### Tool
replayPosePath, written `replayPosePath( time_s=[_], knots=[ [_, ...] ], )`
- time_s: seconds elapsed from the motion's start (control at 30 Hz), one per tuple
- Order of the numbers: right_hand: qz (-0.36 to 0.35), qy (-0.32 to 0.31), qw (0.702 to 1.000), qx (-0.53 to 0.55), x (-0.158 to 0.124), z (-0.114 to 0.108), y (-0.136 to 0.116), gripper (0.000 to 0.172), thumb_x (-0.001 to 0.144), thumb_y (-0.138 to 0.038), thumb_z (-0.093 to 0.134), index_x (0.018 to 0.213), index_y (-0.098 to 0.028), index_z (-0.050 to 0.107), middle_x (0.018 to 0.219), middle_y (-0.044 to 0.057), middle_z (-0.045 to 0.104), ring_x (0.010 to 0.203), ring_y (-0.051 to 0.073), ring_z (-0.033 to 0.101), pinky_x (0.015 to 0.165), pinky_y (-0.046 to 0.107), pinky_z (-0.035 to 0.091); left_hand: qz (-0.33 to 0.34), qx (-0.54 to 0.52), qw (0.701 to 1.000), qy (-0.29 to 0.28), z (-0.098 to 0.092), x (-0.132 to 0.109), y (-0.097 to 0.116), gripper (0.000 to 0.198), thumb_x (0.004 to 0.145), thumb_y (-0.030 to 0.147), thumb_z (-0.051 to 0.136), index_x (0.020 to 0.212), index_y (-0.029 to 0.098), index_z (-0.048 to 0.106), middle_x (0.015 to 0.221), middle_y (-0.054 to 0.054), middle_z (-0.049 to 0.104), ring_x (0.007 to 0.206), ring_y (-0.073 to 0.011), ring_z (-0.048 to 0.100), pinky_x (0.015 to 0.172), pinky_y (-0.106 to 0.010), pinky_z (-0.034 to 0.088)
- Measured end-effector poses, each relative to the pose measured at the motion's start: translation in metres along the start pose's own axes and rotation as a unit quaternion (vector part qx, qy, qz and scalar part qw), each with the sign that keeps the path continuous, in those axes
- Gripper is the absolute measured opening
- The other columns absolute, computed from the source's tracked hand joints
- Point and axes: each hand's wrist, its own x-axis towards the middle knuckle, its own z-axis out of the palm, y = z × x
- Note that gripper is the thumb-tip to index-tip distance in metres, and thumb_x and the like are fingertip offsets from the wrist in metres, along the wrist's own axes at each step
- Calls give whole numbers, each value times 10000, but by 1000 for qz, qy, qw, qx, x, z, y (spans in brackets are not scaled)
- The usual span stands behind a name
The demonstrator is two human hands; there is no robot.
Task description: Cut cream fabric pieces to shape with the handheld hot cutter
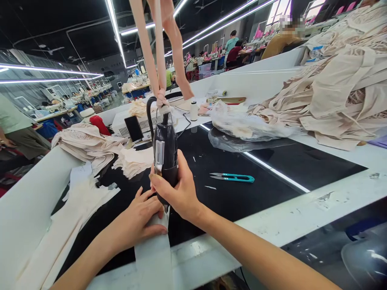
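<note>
My right hand [178, 189] is wrapped around a black handheld power tool [165, 151] with a silver lever on its side. The tool stands upright, and its tip points down at a white fabric strip [154, 253]. Beside the tip, my left hand [143, 215] lies on the strip with its fingers spread, holding it flat against the table edge. Where the tip meets the fabric is partly hidden by my hands. Knotted beige elastic bands [161, 90] hang from above and hold the tool's top. Right of my hands lie teal thread snips [237, 177] on the black tabletop [208, 217].
Stacked cream fabric pieces [136, 161] lie behind the tool, with more cloth [87, 143] at left. A phone [133, 128] leans on a white box. Clear plastic bags [242, 127] and a large garment pile [338, 96] occupy the right. People sit at machines beyond.
</note>
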Motion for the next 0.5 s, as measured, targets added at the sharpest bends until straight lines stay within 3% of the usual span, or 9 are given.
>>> replayPosePath(
  time_s=[0.2, 0.5],
  knots=[
    [-3, 25, 1000, 3, 4, -7, -2, 269, 790, -351, 734, 900, -273, 501, 752, -56, 517, 631, 138, 492, 556, 280, 455, 14, 23, 1000, -5, -1, 1, 1, 237, 956, 252, 758, 917, 220, 527, 1169, -41, 665, 1424, -335, 465, 1245, -707, 185],
    [-6, 19, 1000, -20, 2, -6, -1, 245, 804, -328, 697, 896, -271, 477, 731, -59, 519, 624, 138, 485, 562, 292, 455, 28, 23, 999, 3, 1, 3, -3, 246, 954, 294, 769, 919, 217, 538, 1119, -28, 664, 1329, -311, 532, 1239, -704, 195]
  ],
)
